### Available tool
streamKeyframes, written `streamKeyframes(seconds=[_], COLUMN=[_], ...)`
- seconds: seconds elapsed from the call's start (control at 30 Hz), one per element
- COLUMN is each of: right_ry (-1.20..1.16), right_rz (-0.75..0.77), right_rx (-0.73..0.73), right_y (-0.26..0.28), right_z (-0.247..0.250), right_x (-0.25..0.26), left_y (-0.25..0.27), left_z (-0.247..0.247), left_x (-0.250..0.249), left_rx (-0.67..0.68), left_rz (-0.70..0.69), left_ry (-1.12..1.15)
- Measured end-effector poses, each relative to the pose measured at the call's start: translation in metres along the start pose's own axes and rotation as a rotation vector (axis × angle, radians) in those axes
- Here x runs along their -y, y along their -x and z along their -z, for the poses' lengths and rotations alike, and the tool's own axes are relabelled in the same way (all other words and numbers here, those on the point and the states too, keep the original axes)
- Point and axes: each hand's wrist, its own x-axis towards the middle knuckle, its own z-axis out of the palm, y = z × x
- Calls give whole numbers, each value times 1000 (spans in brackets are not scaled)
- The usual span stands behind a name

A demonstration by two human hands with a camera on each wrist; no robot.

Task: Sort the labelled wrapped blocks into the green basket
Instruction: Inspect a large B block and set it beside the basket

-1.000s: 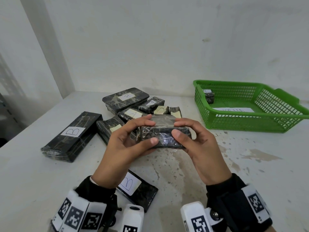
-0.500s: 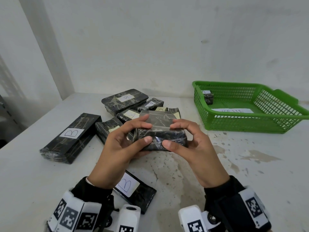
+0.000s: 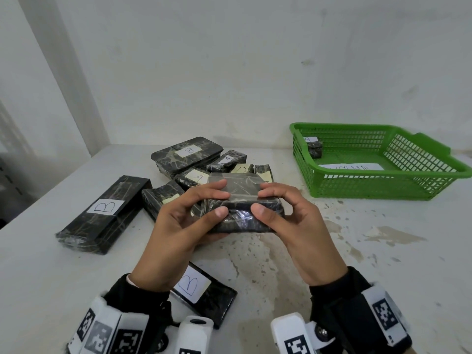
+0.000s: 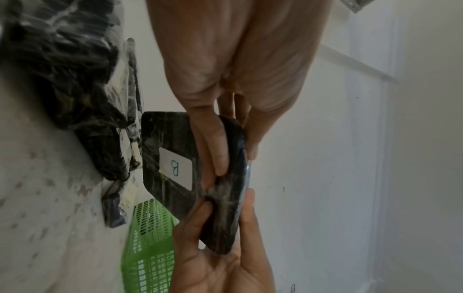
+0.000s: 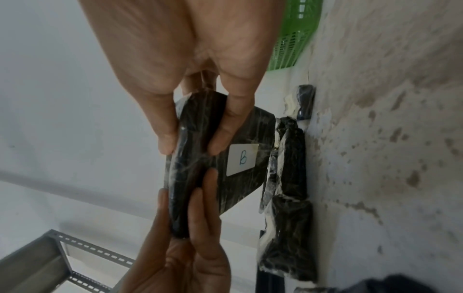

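Inside green basket (image 3: 378, 183): A-block (image 3: 314, 148), paper (image 3: 351, 166).

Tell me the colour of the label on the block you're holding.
White, with a blue B, on the black held block. The right wrist view shows the label best.

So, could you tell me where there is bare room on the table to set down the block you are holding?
Bare table lies in front of the green basket, right of the right hand. Another free patch sits at the near left, below the long B block. Behind the held block, the pile of wrapped blocks is crowded.
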Motion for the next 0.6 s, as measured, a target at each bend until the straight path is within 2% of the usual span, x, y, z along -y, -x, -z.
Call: streamKeyframes(seconds=[0.2,0.43,0.6], right_ry=[87,79,-156], right_rz=[6,15,-66], right_rx=[25,26,157], right_y=[2,1,3], right_z=[-3,-3,-2], right_x=[-2,-1,3], left_y=[-1,-1,-3], left_z=[4,4,6], left_x=[3,3,-5], left_rx=[14,9,21], left_rz=[-7,-12,19], left_ry=[-29,-9,109])
